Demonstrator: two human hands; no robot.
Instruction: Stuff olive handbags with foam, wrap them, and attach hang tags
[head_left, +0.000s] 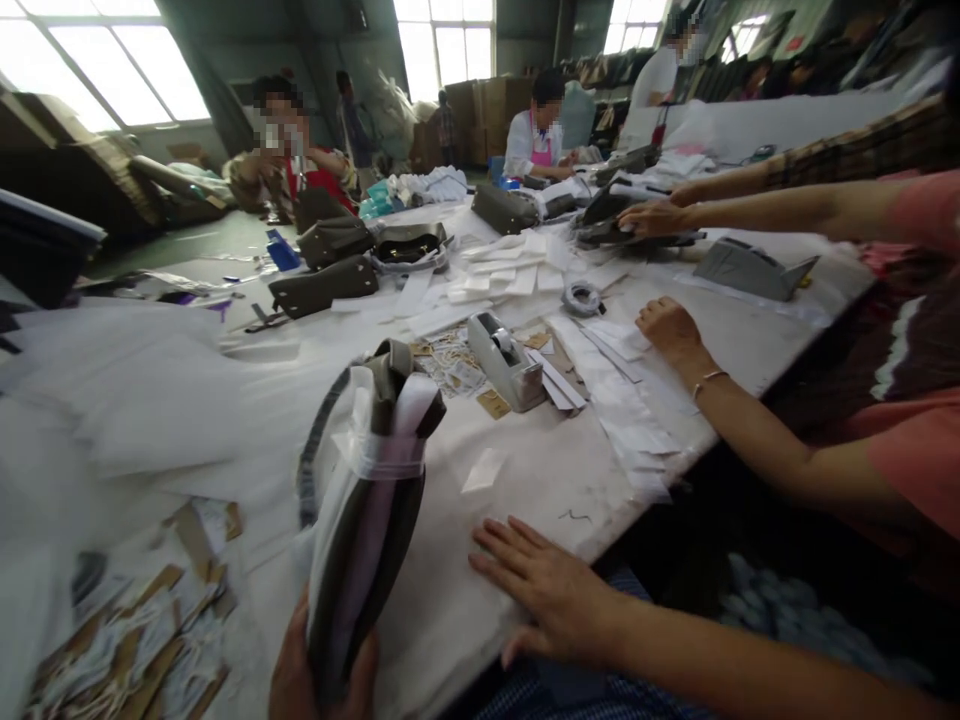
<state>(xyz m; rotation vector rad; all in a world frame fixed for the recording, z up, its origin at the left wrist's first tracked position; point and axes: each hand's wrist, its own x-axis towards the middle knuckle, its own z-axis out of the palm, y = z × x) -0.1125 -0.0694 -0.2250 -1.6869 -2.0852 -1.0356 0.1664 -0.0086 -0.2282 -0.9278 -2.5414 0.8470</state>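
My left hand [319, 672] grips the lower end of an olive-grey handbag [367, 500] held upright over the table edge; the bag is partly wrapped in white paper and clear tape, and its strap loops out to the left. My right hand [544, 590] lies flat on the white table [525, 480] near its front edge, fingers spread, holding nothing. A grey tape dispenser [510, 362] stands beyond the bag, with paper tags and white paper strips around it.
A co-worker on the right rests a fist [670, 330] on paper strips; further arms [660, 215] reach over dark bags. More handbags [324, 285], a tape roll [583, 298] and another dispenser [750, 268] lie farther along. Cardboard tags [120, 630] pile at lower left. Other people sit at the far end.
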